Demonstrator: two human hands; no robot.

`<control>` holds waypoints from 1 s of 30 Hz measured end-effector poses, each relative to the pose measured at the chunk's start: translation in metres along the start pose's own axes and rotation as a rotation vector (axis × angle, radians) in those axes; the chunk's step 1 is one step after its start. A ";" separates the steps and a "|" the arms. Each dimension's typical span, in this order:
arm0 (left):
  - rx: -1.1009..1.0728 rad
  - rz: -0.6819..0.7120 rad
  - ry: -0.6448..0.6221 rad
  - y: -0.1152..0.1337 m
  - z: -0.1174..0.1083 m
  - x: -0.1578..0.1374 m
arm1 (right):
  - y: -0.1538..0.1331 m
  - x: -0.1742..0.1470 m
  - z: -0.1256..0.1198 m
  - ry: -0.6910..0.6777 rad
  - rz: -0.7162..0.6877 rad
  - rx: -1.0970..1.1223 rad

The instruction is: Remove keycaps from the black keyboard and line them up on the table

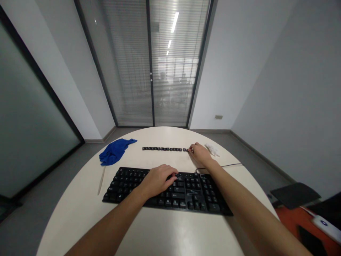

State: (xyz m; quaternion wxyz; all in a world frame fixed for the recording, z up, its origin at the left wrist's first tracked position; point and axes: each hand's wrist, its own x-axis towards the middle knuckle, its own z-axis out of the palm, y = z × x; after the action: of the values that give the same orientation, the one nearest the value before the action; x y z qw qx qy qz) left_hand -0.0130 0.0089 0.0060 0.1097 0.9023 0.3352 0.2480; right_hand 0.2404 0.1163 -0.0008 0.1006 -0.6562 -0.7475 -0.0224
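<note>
A black computer keyboard lies across the round table in front of me. My left hand rests over its middle, fingers curled, with thumb and index finger close together at the upper rows. Whatever may be between those fingertips is hidden. Beyond the keyboard runs a straight line of small black keycaps. At the right end of that line, my right hand pinches a keycap at the tabletop, a small gap from its neighbour.
A crumpled blue cloth lies at the table's left, with a thin pale stick below it. White crumpled tissue sits right of my right hand. The keyboard cable trails rightward. An orange chair-like surface with a white power strip stands lower right.
</note>
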 end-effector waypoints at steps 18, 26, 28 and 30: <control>-0.009 -0.009 -0.002 0.001 -0.001 0.000 | 0.009 -0.027 -0.034 0.251 -0.085 0.353; -0.011 -0.011 0.003 0.002 0.001 0.001 | 0.005 -0.078 -0.042 0.192 -0.165 1.045; -0.007 -0.015 -0.001 0.002 0.002 0.001 | 0.008 -0.085 -0.044 0.100 -0.176 1.048; -0.005 -0.018 -0.003 0.002 0.002 0.001 | 0.011 -0.089 -0.046 0.015 -0.177 1.029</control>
State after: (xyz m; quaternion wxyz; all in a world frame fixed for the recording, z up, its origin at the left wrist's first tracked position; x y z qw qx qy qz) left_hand -0.0100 0.0083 0.0053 0.1144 0.8993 0.3426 0.2465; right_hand 0.2672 0.0229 0.0273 0.4129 -0.4561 -0.7138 0.3347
